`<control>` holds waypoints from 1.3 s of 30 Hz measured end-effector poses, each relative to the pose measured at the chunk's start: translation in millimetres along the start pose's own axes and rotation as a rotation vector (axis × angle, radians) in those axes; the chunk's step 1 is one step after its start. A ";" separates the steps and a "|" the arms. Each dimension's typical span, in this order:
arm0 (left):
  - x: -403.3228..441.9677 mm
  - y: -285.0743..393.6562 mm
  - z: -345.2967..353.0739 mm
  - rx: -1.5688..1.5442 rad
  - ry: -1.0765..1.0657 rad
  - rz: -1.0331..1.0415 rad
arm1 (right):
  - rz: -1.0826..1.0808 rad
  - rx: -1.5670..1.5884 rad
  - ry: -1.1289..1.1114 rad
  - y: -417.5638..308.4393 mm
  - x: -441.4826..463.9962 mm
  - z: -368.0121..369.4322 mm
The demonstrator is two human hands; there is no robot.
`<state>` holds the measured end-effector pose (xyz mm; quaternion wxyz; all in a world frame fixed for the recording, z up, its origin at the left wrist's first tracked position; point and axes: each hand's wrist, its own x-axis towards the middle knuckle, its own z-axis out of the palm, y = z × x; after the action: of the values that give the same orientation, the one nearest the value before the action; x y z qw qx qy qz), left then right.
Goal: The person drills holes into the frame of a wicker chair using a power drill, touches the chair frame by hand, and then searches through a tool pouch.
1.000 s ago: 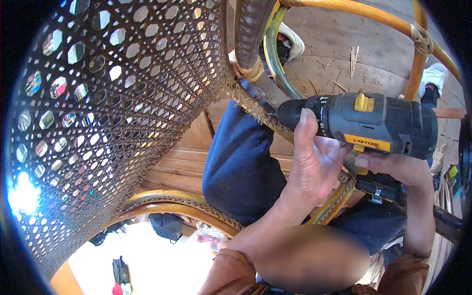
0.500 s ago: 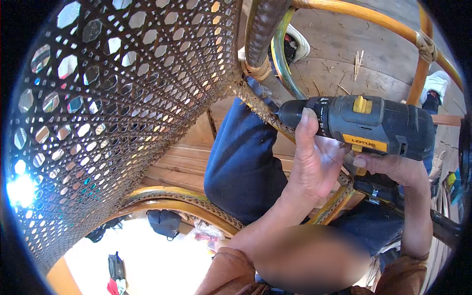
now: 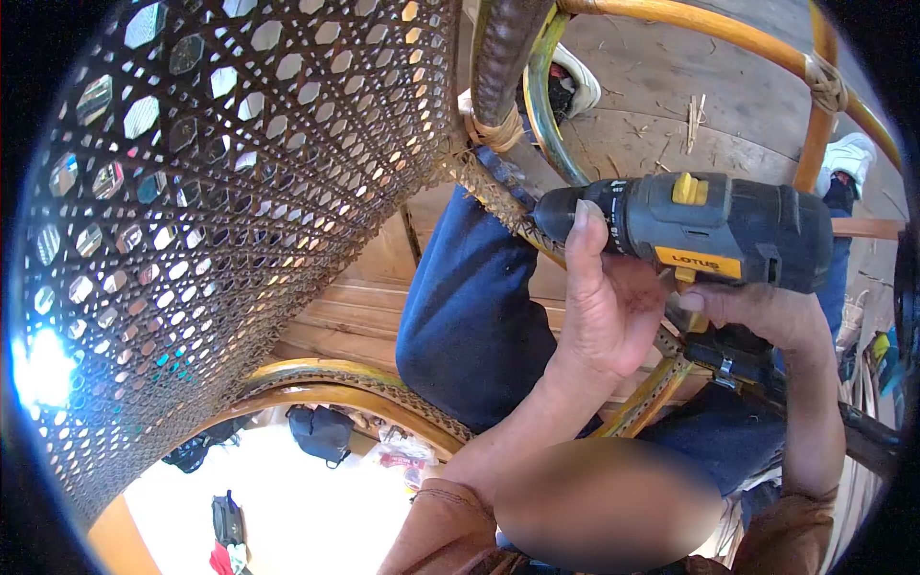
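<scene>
A black and yellow cordless drill (image 3: 728, 225) lies level across the view, its chuck pointing left. My right hand (image 3: 767, 316) is closed around its handle from below, thumb near the yellow trigger. My left hand (image 3: 609, 307) grips the front of the drill, thumb up along the chuck and fingers underneath. The chuck's tip meets the rattan frame rail (image 3: 503, 203) at the edge of the woven cane panel (image 3: 278, 153); any bit in it is too small to make out.
Curved rattan poles (image 3: 690, 21) with a wrapped joint stand at the upper right. My blue-trousered leg (image 3: 474, 326) is below the rail. Cane scraps (image 3: 695, 123) litter the wooden floor (image 3: 661, 57), near two white shoes. A black bag (image 3: 321, 433) sits beyond the lower curved rail.
Both hands and the drill have shifted slightly left and up, the chuck staying against the rail. The whole view has also moved a little.
</scene>
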<state>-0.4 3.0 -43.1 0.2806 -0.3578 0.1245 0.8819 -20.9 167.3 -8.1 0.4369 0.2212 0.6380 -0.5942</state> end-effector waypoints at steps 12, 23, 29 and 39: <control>-1.9 -14.5 11.9 0.157 -0.005 -0.091 | -0.068 0.001 0.080 3.6 -16.3 -19.6; -2.6 -15.6 11.6 0.140 0.026 -0.055 | -0.095 0.036 0.063 4.1 -12.3 -18.4; -4.0 -14.8 17.0 0.072 0.026 -0.034 | -0.077 0.064 0.027 4.3 -11.7 -18.2; -2.2 -16.4 12.2 0.054 0.009 0.030 | -0.246 -0.028 0.050 12.6 -8.9 -15.0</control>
<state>3.6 20.6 -33.2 0.2763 -0.3521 0.1550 0.8807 -10.6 186.1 -9.2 0.3476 0.1500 0.6794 -0.6285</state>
